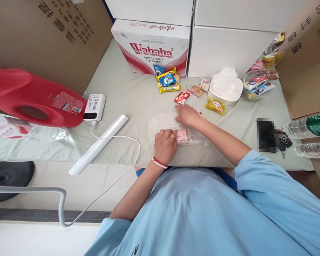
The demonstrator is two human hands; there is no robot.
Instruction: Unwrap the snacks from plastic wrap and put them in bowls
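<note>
Resting left hand (165, 145) and right hand (188, 116) on clear plastic (162, 121), you seemingly steady it; whether your fingers (168, 133) grip, I can't tell.

We face a cloth-covered table (130, 97) between a left cardboard box (29, 42) and a right cardboard box (306, 81), with white cartons (229, 49) behind. Below, we see pale floor tiles (82, 188) edged by a dark strip (21, 214).

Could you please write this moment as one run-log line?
left hand: at pink packet | right hand: at clear plastic, near red packet | grip: unclear for both | nearby: yellow packet, white bowl
</note>
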